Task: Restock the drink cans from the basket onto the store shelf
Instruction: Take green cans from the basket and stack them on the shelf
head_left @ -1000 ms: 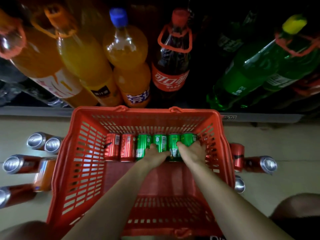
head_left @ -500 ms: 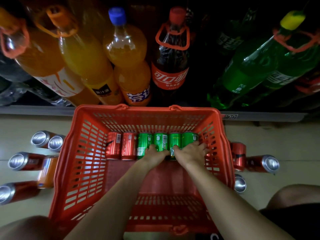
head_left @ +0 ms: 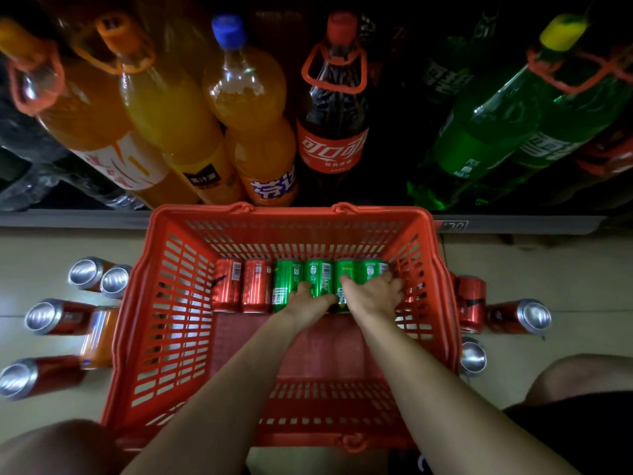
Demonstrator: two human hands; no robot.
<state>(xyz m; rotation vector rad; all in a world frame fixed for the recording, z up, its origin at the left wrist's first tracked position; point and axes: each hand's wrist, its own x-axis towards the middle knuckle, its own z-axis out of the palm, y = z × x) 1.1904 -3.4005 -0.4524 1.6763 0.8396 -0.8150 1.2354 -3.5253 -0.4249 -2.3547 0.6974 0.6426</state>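
A red basket (head_left: 144,320) is sitting on the floor (head_left: 565,269) against the shelf (head_left: 68,219), and six cans are lying side by side along its far wall: two red cans (head_left: 239,286) at the 9 o'clock end and four green cans (head_left: 320,275) toward 3 o'clock. Both arms are reaching in from 6 o'clock. The left hand (head_left: 308,298) is curling its grip over the second green can, while the right hand (head_left: 375,293) is spreading its fingers over the third and fourth green cans, curled onto them. The hands are covering the near ends of those cans, so how far the fingers are wrapping under cannot be told.

Loose cans are crowding the basket on both sides. At 9 o'clock, red floor cans (head_left: 51,317) and an orange can (head_left: 97,337) are lying tipped. At 3 o'clock more cans (head_left: 517,317) are lying just beside the basket wall, one half hidden behind the rim.

At 12 o'clock, orange bottles (head_left: 171,111), a cola bottle (head_left: 334,108) and green bottles (head_left: 496,125) are filling the shelf, their far parts sinking into darkness. Knees (head_left: 51,447) are being cut off at both lower corners.
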